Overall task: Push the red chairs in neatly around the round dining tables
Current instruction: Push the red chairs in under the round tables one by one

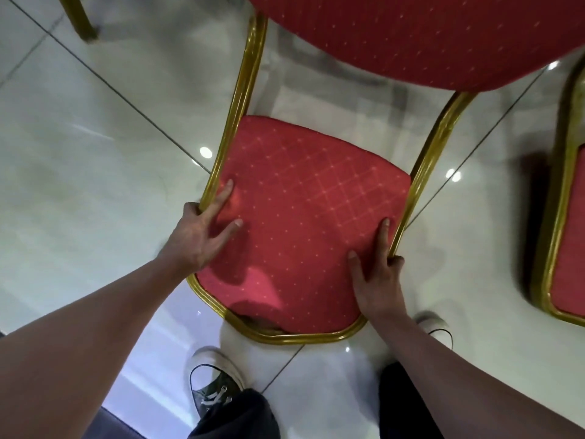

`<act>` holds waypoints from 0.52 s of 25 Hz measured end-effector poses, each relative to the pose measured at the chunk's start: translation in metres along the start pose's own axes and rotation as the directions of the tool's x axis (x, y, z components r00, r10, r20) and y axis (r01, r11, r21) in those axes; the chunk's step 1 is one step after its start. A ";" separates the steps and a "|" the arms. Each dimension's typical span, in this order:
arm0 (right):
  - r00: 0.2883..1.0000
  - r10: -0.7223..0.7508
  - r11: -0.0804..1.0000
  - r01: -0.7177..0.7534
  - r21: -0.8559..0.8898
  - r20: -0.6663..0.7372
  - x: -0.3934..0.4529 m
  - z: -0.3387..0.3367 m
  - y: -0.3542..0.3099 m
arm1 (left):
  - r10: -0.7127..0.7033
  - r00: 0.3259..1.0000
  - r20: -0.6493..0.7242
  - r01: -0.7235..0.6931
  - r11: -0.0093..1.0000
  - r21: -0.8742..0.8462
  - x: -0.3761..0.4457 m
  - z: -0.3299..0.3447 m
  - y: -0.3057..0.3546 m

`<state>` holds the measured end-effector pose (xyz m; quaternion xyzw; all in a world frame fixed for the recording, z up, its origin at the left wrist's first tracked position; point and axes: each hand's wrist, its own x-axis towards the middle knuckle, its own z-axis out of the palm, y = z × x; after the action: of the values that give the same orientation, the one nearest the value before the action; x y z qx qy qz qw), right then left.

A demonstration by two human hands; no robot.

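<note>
I look straight down on a red chair with a gold metal frame. Its padded backrest (304,210) is right in front of me and its seat (411,36) lies beyond, at the top of the view. My left hand (196,236) grips the left side of the backrest frame, two fingers stretched flat on the red pad. My right hand (376,280) holds the right side of the frame in the same way, fingers lying on the pad. No table shows in this view.
A second red chair (569,236) with a gold frame stands close on the right edge. A gold chair leg (79,17) stands at the top left. The glossy tiled floor (79,153) surrounds the chair. My left sneaker (215,384) and right sneaker (433,324) stand just behind the backrest.
</note>
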<state>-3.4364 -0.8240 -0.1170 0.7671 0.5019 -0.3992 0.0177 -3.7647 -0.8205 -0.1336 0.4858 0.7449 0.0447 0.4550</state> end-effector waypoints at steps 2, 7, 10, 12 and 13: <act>1.000 0.020 1.000 -0.021 -0.009 -0.009 -0.006 -0.002 -0.006 | 0.013 1.000 -0.005 -0.013 1.000 -0.017 -0.005 -0.002 0.003; 1.000 0.025 0.997 -0.026 -0.073 -0.017 -0.070 -0.027 -0.028 | 0.064 0.996 -0.056 -0.059 0.995 0.085 -0.060 -0.042 0.014; 0.998 0.056 0.993 -0.058 -0.107 -0.024 -0.122 -0.051 -0.042 | 0.029 1.000 -0.001 -0.029 0.990 0.137 -0.107 -0.070 0.024; 0.998 0.066 0.990 -0.067 -0.127 -0.015 -0.163 -0.075 -0.055 | 0.010 1.000 0.020 -0.013 0.990 0.140 -0.146 -0.091 0.037; 0.998 0.067 0.988 -0.068 -0.140 -0.018 -0.181 -0.086 -0.059 | 0.011 1.000 0.021 -0.014 0.990 0.142 -0.163 -0.099 0.043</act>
<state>-3.4642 -0.8950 0.0777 0.7832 0.5026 -0.3569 0.0818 -3.7879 -0.8857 0.0490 0.5220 0.7386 -0.0104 0.4266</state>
